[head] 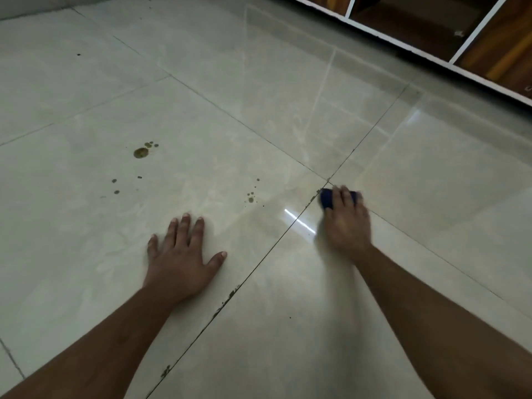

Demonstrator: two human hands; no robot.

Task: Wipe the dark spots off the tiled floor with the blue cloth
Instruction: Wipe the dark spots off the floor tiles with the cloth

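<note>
Glossy tiled floor (259,116), likely slippery. Left hand (180,254) flat, fingers spread, bracing. Right hand (347,223) bunches blue cloth (326,198) at grout cross; soft, light, grip from above. Dark spots (141,153) remain left.

No readable text, label, brand, number or sign shows on anything in view.
</note>
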